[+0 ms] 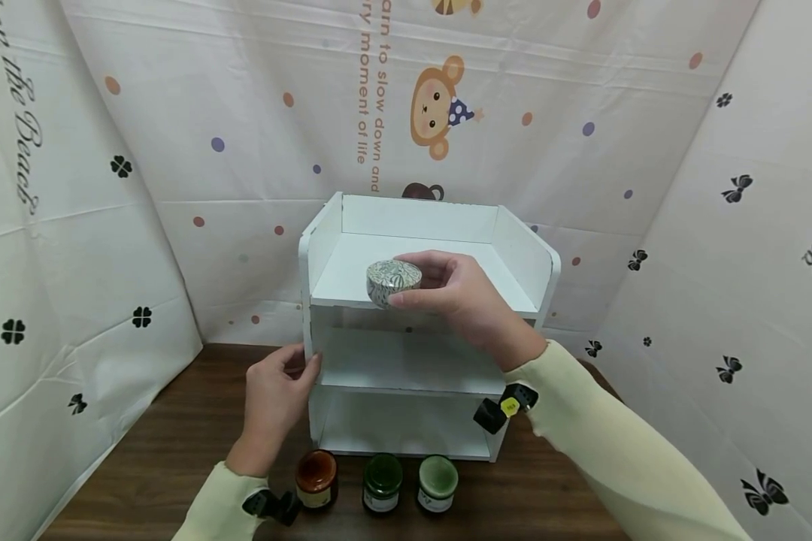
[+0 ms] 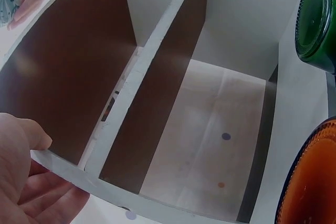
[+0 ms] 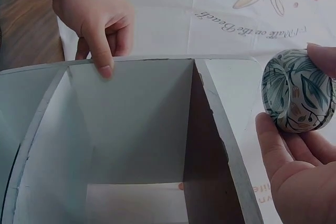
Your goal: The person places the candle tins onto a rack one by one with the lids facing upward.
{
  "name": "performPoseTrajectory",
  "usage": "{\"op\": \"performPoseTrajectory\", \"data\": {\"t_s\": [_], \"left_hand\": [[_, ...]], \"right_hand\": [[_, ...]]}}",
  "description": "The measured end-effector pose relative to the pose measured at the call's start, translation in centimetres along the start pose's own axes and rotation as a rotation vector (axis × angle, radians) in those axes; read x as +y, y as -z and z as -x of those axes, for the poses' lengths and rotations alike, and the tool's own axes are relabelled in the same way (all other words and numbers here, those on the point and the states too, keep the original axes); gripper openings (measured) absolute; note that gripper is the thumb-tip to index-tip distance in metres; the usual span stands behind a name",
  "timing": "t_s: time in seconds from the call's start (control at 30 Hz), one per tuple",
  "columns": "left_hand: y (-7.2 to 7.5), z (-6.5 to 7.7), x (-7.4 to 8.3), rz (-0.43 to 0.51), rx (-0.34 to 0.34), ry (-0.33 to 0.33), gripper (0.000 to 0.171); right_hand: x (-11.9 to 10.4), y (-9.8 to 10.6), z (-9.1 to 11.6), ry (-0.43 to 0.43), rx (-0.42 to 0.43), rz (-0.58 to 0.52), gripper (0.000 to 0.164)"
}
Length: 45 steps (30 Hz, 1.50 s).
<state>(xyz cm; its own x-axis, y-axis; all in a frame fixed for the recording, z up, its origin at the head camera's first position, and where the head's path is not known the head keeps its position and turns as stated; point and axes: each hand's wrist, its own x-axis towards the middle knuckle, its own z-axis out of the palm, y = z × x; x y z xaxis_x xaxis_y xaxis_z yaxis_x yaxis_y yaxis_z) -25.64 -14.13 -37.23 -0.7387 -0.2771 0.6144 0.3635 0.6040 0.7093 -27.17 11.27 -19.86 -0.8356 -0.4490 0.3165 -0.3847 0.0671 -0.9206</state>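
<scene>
"Where's the patterned tin point(image 1: 394, 282)?"

"Pinched by the right hand point(image 1: 467, 297), near the upper front edge of the white shelf point(image 1: 406, 362), contents hidden."

"The left hand point(image 1: 275, 402)?"

"Gripping the shelf's left edge, fingers partly hidden. Three jars point(image 1: 383, 477), contents unclear, stand by its bottom edge."

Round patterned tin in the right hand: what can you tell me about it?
The round patterned tin is short, slightly glossy and looks like metal, printed with blue-green leaves and small orange-brown touches on a pale ground. The thumb and fingers of the right hand grip its side, holding it up, roughly level, near the top of the white shelf. Its inside is hidden.
</scene>
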Motion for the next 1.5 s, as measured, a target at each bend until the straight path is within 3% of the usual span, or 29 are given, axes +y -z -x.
{"op": "performPoseTrajectory", "data": {"t_s": [0.63,1.5], "left_hand": [[0.0,-0.1,-0.1,0.007,-0.002,0.001,0.018],[0.1,-0.1,-0.1,0.003,-0.011,0.000,0.018]], "right_hand": [[-0.1,-0.7,-1.5,-0.047,0.057,0.135,0.043],[0.1,-2.6,-3.7,-0.059,0.077,0.084,0.053]]}}
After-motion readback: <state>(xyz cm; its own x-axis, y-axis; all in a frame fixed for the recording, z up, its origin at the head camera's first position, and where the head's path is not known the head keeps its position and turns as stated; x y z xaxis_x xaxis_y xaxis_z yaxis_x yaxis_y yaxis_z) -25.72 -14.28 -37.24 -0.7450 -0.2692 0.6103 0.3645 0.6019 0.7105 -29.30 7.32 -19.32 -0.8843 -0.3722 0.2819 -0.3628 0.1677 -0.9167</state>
